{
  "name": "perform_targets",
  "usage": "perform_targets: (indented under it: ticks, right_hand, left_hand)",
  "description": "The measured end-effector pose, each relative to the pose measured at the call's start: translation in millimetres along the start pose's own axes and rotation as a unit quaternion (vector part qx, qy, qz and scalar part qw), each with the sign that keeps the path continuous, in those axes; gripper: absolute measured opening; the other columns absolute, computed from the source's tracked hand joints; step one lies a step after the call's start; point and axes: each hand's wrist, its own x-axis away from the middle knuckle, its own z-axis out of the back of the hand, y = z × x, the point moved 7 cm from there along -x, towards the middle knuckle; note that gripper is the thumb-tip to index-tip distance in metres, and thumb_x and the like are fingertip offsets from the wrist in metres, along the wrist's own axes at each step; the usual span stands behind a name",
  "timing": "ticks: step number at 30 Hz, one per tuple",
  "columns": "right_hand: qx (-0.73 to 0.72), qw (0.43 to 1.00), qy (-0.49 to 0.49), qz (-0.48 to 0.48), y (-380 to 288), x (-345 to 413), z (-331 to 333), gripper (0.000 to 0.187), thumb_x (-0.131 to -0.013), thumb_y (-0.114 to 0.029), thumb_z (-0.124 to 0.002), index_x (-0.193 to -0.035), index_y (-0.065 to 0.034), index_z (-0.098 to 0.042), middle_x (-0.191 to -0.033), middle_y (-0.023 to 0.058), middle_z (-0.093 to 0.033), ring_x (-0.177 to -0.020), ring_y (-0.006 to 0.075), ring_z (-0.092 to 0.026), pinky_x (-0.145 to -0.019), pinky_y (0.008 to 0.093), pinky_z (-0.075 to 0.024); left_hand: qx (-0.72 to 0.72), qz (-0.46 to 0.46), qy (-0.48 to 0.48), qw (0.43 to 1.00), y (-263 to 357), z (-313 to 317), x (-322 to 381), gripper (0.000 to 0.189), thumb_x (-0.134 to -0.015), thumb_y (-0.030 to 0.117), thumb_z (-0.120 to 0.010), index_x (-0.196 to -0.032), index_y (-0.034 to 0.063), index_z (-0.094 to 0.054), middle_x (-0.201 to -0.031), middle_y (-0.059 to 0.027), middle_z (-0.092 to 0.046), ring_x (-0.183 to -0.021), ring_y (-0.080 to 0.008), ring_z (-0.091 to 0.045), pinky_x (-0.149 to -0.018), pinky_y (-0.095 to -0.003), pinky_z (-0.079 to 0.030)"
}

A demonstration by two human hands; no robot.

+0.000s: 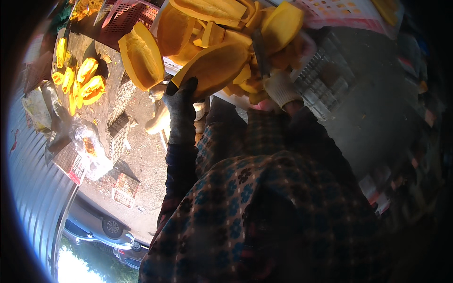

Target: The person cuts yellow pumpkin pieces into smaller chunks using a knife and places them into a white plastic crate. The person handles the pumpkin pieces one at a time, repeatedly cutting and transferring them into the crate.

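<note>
My left hand (181, 94), in a dark-looking work glove, grips the near end of a long hollowed pumpkin piece (216, 69). A white knitted glove covers my right hand (280, 86), which is closed around a knife, its handle hidden. The broad knife blade (261, 53) points away from me, just right of the held piece. Beyond both hands lies a heap of cut pumpkin pieces (176, 33) in a light crate, largely covered by them. Another scooped-out pumpkin half (142, 58) sits left of the heap.
Cut pumpkins (83, 83) with stringy flesh lie on a sunlit surface at left. Plastic crates stand around: a red one (132, 17), a pale one (324, 81) at right, a small one (126, 189) on the ground. A plastic bag (90, 148) tops another crate.
</note>
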Motion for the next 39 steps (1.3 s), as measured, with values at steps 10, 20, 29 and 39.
perform_targets:
  ticks: [10, 20, 29, 39]
  right_hand:
    - [-0.157, 0.969, 0.186, 0.033, -27.2, 24.2, 69.0, 0.032, -0.093, -0.028, -0.064, -0.105, 0.0020, -0.065, -0.077, 0.0193, -0.069, -0.068, 0.0312, -0.070, -0.062, 0.0405, -0.0536]
    - [-0.235, 0.968, -0.027, -0.081, -20.0, 19.8, 8.6, 0.032, -0.094, -0.030, -0.059, -0.102, 0.0002, -0.067, -0.078, 0.0215, -0.069, -0.074, 0.0394, -0.069, -0.065, 0.0455, -0.0552]
    - [-0.057, 0.985, 0.060, 0.153, -60.6, 18.3, 13.0, 0.030, -0.092, -0.025, -0.064, -0.095, 0.0047, -0.066, -0.068, 0.0123, -0.067, -0.057, 0.0192, -0.065, -0.055, 0.0338, -0.0511]
    - [-0.287, 0.953, -0.027, -0.089, 13.7, 39.3, 1.8, 0.033, -0.091, -0.027, -0.062, -0.098, 0.0053, -0.064, -0.067, 0.0152, -0.068, -0.058, 0.0218, -0.068, -0.054, 0.0349, -0.0530]
  left_hand:
    - [-0.007, -0.085, 0.015, 0.996, -0.7, -20.6, -7.8, 0.040, -0.074, -0.003, -0.077, -0.112, -0.0047, -0.065, -0.098, -0.0109, -0.070, -0.078, -0.0205, -0.067, -0.063, -0.0302, -0.055]
    - [-0.010, -0.040, -0.041, 0.998, -36.2, -30.1, -35.1, 0.038, -0.077, 0.014, -0.074, -0.112, 0.0038, -0.065, -0.095, -0.0080, -0.070, -0.084, -0.0218, -0.067, -0.068, -0.0334, -0.055]
    - [-0.009, -0.082, -0.087, 0.993, -28.7, -55.2, -32.5, 0.031, -0.080, 0.003, -0.075, -0.108, -0.0042, -0.065, -0.093, -0.0110, -0.069, -0.066, -0.0208, -0.067, -0.050, -0.0315, -0.057]
    - [-0.174, -0.237, -0.010, 0.956, -7.1, -50.5, -37.6, 0.037, -0.078, 0.001, -0.073, -0.113, 0.0051, -0.065, -0.106, -0.0085, -0.069, -0.087, -0.0289, -0.069, -0.068, -0.0372, -0.058]
